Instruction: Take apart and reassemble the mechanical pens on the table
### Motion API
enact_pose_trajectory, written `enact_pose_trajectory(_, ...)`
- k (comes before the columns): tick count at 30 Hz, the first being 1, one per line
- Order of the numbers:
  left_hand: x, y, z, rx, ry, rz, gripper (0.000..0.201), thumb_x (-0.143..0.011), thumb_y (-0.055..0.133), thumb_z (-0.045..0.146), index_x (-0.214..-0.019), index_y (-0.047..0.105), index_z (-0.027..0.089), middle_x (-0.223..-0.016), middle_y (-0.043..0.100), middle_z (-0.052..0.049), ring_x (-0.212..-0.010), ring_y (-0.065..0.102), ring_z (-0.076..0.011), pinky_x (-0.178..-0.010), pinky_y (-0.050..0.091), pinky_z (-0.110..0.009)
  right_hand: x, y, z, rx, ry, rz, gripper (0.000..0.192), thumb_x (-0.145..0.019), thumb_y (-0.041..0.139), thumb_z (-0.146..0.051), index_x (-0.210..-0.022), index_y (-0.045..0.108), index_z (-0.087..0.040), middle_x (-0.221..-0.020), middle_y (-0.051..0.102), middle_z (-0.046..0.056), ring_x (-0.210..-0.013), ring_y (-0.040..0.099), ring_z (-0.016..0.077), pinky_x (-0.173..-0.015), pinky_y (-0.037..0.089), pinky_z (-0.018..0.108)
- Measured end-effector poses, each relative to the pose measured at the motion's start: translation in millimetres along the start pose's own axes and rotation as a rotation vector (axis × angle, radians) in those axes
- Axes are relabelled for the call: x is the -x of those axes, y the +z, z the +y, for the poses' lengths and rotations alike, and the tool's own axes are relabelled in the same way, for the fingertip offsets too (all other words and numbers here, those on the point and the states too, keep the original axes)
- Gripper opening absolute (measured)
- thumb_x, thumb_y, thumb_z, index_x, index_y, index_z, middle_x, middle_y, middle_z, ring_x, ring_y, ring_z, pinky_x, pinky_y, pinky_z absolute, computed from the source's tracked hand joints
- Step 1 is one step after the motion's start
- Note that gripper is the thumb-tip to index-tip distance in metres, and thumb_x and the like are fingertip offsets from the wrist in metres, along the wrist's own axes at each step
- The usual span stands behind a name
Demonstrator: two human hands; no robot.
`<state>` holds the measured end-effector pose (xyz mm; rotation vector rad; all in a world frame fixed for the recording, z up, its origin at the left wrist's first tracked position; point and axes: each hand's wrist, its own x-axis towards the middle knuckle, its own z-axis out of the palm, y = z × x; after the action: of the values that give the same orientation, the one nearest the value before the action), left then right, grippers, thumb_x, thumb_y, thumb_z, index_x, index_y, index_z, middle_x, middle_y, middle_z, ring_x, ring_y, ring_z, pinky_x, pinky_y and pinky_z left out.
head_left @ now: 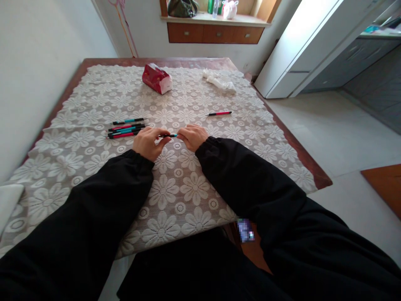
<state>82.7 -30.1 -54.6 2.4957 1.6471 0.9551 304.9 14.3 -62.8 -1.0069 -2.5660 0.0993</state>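
My left hand (149,142) and my right hand (194,136) meet over the lace tablecloth (175,196), each gripping one end of a black-and-teal pen (169,135) held level between them. Just left of my left hand lies a small heap of several pens (125,130), some pink, some teal, with one teal pen (128,121) slightly apart above it. A single pink pen (219,113) lies alone to the upper right of my right hand. Black sleeves cover both arms.
A red tissue pack (156,78) and a crumpled white cloth (219,81) sit at the table's far end. A wall runs along the left side. The wooden table edge (308,161) borders tiled floor on the right. A cabinet shelf (216,31) stands beyond.
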Motion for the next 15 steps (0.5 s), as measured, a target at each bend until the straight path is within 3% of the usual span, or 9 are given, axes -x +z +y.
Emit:
enact_pose_trajectory(4,-1.2,0.0,-3.0,-0.010,-0.070,-0.037,0.044,-0.103,0.044,0.046,-0.085,0.076,0.021,-0.073,0.072,-0.006,-0.078,0.063,-0.0240,-0.076,0.049,-0.036,0.1,-1.4,0.4,-0.010,-0.007,0.063,0.035,-0.110,0.039,-0.037,-0.105,0.069,-0.019,-0.101,0.073,0.009,-0.095,0.054,0.0224,-0.088,0.035,0.035)
enact_pose_trajectory(10,-1.5,-0.6,-3.2,0.019,-0.028,-0.014,0.033,-0.096,0.056,0.046,-0.098,0.077,0.021,-0.086,0.076,-0.006,-0.082,0.065,-0.0229,-0.082,0.052,-0.035,0.7,-0.7,2.4,-0.031,0.028,0.016,0.036,-0.109,0.040,-0.037,-0.100,0.070,-0.019,-0.090,0.071,0.007,-0.087,0.054,0.0214,-0.081,0.034,0.034)
enact_pose_trajectory(15,-0.6,-0.8,-2.4,-0.002,-0.079,-0.028,0.043,-0.101,0.045,0.045,-0.081,0.075,0.022,-0.071,0.070,-0.006,-0.078,0.063,-0.0226,-0.074,0.049,-0.033,0.4,-2.1,0.4,0.014,-0.013,0.089,0.036,-0.110,0.039,-0.039,-0.107,0.069,-0.019,-0.104,0.072,0.009,-0.098,0.053,0.0234,-0.089,0.033,0.036)
